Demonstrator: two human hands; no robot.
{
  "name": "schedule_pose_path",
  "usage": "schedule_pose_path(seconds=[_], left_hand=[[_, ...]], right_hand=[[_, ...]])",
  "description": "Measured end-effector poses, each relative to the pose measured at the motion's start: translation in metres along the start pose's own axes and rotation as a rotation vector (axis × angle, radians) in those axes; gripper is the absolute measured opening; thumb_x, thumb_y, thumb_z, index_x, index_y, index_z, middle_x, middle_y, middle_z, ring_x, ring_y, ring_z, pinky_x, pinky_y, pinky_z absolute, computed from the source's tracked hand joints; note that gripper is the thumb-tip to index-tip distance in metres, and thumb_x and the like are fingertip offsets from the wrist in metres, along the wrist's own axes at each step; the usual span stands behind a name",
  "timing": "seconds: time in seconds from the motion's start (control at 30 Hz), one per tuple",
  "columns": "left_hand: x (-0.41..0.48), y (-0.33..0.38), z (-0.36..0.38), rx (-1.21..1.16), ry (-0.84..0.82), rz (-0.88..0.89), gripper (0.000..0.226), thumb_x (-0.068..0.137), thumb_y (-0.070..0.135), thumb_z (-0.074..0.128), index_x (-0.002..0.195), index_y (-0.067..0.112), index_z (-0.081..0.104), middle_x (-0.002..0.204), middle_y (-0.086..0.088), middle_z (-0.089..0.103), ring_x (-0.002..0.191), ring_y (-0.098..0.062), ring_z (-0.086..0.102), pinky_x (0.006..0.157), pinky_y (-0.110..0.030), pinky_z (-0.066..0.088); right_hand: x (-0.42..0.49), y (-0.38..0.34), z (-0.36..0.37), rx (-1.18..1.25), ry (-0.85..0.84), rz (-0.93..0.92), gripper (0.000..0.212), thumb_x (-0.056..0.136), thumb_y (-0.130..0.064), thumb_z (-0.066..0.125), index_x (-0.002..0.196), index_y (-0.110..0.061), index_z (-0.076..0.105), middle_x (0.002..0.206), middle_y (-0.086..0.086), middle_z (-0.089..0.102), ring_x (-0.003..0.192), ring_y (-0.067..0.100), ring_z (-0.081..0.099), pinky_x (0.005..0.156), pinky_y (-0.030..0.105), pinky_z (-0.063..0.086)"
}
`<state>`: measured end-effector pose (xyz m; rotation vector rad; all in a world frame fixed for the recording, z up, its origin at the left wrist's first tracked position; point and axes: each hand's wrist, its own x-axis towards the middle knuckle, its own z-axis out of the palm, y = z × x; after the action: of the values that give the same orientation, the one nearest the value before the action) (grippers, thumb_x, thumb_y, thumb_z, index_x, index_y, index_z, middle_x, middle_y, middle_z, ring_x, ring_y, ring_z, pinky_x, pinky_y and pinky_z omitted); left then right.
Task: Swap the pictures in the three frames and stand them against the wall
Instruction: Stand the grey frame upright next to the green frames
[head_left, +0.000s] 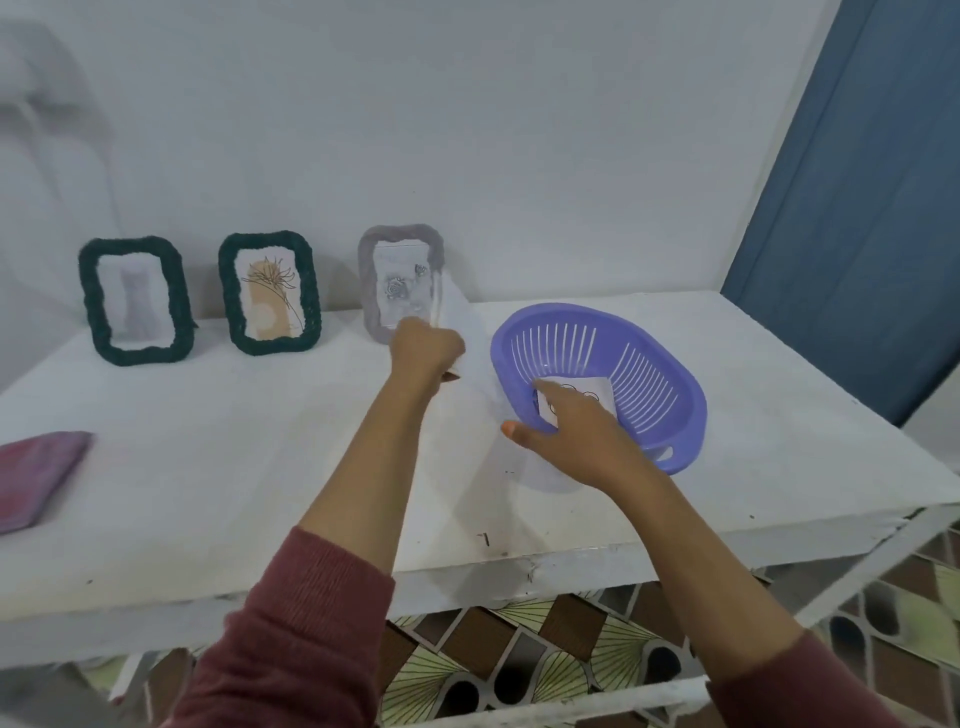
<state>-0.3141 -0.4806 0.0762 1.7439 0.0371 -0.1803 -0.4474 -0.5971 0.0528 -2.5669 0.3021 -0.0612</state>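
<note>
Right hand (563, 423), fingers spread, is laid on the card (574, 397) inside the purple basket (670, 431); it should be pinched by an edge. Left hand (423, 351) is fisted on a sheet at the grey frame (400, 283). Green frames (136, 301) are stood against the wall.

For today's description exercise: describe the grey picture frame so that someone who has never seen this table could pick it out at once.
On the white table, three woolly frames stand along the wall. The grey frame is the rightmost, nearest the purple basket. Unlike the two dark green frames, it is pale grey and shows roses.
</note>
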Motion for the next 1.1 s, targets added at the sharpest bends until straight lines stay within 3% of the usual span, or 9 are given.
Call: schedule_pose_path(seconds=[0.13, 0.33, 0.43, 0.53, 0.6, 0.67, 0.77, 0.97, 1.1], left_hand=[[-0.033, 0.02, 0.034, 0.084, -0.096, 0.142, 0.007, 0.064, 0.005, 0.06, 0.065, 0.003, 0.054, 0.075, -0.018, 0.061, 0.073, -0.03, 0.064, 0.068, -0.045, 0.06], [-0.053, 0.031, 0.062, 0.058, -0.324, 0.146, 0.025, 0.089, 0.025, 0.048, 0.079, 0.004, 0.059, 0.075, -0.009, 0.061, 0.075, -0.024, 0.058, 0.068, -0.028, 0.05], [-0.053, 0.031, 0.065, -0.079, -0.402, 0.047, 0.034, 0.096, 0.033, 0.039, 0.092, 0.004, 0.057, 0.081, -0.012, 0.061, 0.073, -0.023, 0.059, 0.076, -0.028, 0.052], [-0.044, 0.015, 0.067, 0.122, -0.225, 0.105, 0.024, 0.096, 0.029, 0.038, 0.087, 0.011, 0.051, 0.083, -0.01, 0.054, 0.074, -0.024, 0.049, 0.077, -0.031, 0.041], [-0.039, -0.002, 0.064, 0.3, -0.168, 0.096, 0.021, 0.091, 0.023, 0.046, 0.108, 0.013, 0.053, 0.106, -0.013, 0.054, 0.095, -0.03, 0.053, 0.089, -0.034, 0.043], [-0.039, -0.015, 0.061, 0.381, -0.19, 0.052, 0.05, 0.087, 0.014, 0.05, 0.135, 0.017, 0.038, 0.133, -0.016, 0.041, 0.118, -0.035, 0.046, 0.1, -0.04, 0.042], [-0.043, -0.023, 0.059, 0.33, -0.223, 0.111, 0.05, 0.088, 0.005, 0.048, 0.136, 0.012, 0.04, 0.14, -0.015, 0.042, 0.124, -0.032, 0.045, 0.099, -0.036, 0.04], [-0.045, -0.024, 0.063, 0.309, -0.209, 0.141, 0.046, 0.092, -0.001, 0.041, 0.137, 0.01, 0.04, 0.141, -0.012, 0.043, 0.121, -0.028, 0.045, 0.09, -0.029, 0.041], [-0.043, -0.025, 0.064, 0.329, -0.204, 0.134, 0.049, 0.093, -0.001, 0.042, 0.14, 0.012, 0.036, 0.142, -0.011, 0.042, 0.12, -0.028, 0.046, 0.09, -0.031, 0.043]], right_hand=[[0.004, -0.019, -0.009, 0.053, 0.213, -0.117, 0.091, 0.077, -0.042, 0.069, 0.147, -0.021, 0.015, 0.148, 0.005, 0.034, 0.134, 0.022, 0.036, 0.103, 0.035, 0.036], [0.021, -0.01, -0.017, 0.039, 0.505, -0.19, 0.059, 0.088, -0.008, 0.05, 0.14, -0.02, 0.026, 0.103, 0.007, 0.062, 0.087, 0.024, 0.062, 0.069, 0.037, 0.052], [0.023, 0.006, -0.022, 0.192, 0.476, -0.119, 0.065, 0.09, -0.003, 0.044, 0.144, -0.029, 0.02, 0.089, -0.004, 0.055, 0.072, 0.011, 0.054, 0.063, 0.023, 0.045], [0.025, 0.023, -0.028, 0.49, 0.489, 0.097, 0.054, 0.087, -0.003, 0.048, 0.137, -0.018, 0.035, 0.1, -0.006, 0.05, 0.089, 0.014, 0.048, 0.076, 0.026, 0.039], [0.032, 0.039, -0.027, 0.614, 0.494, 0.263, 0.047, 0.084, 0.0, 0.049, 0.129, -0.012, 0.043, 0.107, 0.002, 0.055, 0.097, 0.022, 0.052, 0.077, 0.028, 0.04], [0.041, 0.049, -0.025, 0.665, 0.44, 0.418, 0.051, 0.079, 0.005, 0.053, 0.128, -0.007, 0.043, 0.12, 0.013, 0.056, 0.105, 0.031, 0.055, 0.076, 0.032, 0.046], [0.053, 0.052, -0.026, 0.745, 0.323, 0.556, 0.047, 0.077, 0.006, 0.058, 0.122, -0.003, 0.046, 0.119, 0.02, 0.056, 0.091, 0.03, 0.054, 0.06, 0.036, 0.052], [0.057, 0.054, -0.016, 0.646, 0.197, 0.649, 0.049, 0.08, -0.008, 0.067, 0.123, 0.0, 0.045, 0.121, 0.019, 0.056, 0.104, 0.038, 0.06, 0.071, 0.039, 0.055], [0.057, 0.052, -0.015, 0.349, 0.128, 0.594, 0.041, 0.087, -0.021, 0.058, 0.122, -0.002, 0.049, 0.121, 0.015, 0.057, 0.11, 0.034, 0.056, 0.086, 0.037, 0.048]])
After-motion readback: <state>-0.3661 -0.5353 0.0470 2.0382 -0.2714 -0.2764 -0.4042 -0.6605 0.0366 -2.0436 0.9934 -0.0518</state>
